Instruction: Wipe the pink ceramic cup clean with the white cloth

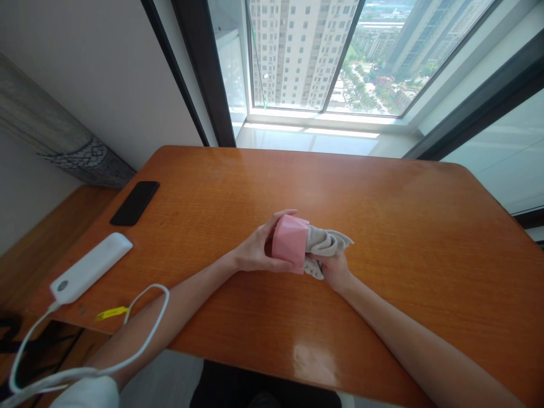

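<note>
"Over the middle of the worktop (403, 226), what are the hands holding?"

"It's a pink container (289, 243), lying sideways, with a grey cloth (327, 242) bunched at the end facing the right hand (338, 271). I can't tell whether the container touches the wood."

"And how is it gripped?"

"The left hand (255, 249) is spread wide around it, fingers (281, 214) on the far side and thumb along the near side, both against the pink wall. The right hand is closed on the cloth, just beside the container. Its fingertips are partly hidden, so they may reach the rim, but I couldn't swear to it."

"Any writing or labels?"

"A yellow tag (111, 313) hangs on the white cable (164, 309), to the left of the container. It seems to carry dark marks, too small to read. The white device (91, 269) that the cable joins has a round grey spot (62, 285) near that end, and its detail is too fine to make out."

"What else is around?"

"A black phone (135, 203) lies flat beyond the device, near the worktop's left edge. Past the far edge, a window (306, 56) shows tall buildings and greenery."
</note>
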`<state>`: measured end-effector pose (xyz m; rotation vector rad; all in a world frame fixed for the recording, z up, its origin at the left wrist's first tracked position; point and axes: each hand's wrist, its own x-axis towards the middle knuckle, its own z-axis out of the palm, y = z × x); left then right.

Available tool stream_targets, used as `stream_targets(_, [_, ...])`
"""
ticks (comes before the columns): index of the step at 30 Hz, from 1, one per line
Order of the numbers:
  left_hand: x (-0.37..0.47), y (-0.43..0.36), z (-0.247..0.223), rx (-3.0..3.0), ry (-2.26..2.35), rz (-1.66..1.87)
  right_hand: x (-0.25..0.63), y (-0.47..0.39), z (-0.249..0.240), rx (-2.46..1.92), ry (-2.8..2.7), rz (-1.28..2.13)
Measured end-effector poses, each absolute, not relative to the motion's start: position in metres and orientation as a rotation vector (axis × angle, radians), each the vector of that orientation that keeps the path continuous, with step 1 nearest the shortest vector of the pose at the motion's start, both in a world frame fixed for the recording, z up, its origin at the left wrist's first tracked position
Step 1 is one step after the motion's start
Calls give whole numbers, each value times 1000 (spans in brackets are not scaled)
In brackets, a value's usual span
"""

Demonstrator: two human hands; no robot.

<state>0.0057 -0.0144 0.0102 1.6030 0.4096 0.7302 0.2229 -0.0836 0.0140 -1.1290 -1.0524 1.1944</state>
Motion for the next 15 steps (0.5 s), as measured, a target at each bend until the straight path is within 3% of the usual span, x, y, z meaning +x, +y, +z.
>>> stream_targets(6, [1, -10, 12, 1352, 288, 608, 228, -81, 27, -719, -1799, 836])
stream_targets(9, [-1, -7, 15, 1320, 294, 561, 236, -77, 37, -712, -1954, 772])
stream_targets(12, [0, -4, 14, 1298, 340, 580, 246, -73, 41, -871, -1832, 851])
stream_targets(15, [1, -3, 11, 1247, 383, 598, 251, -63, 37, -1052, -1302, 681])
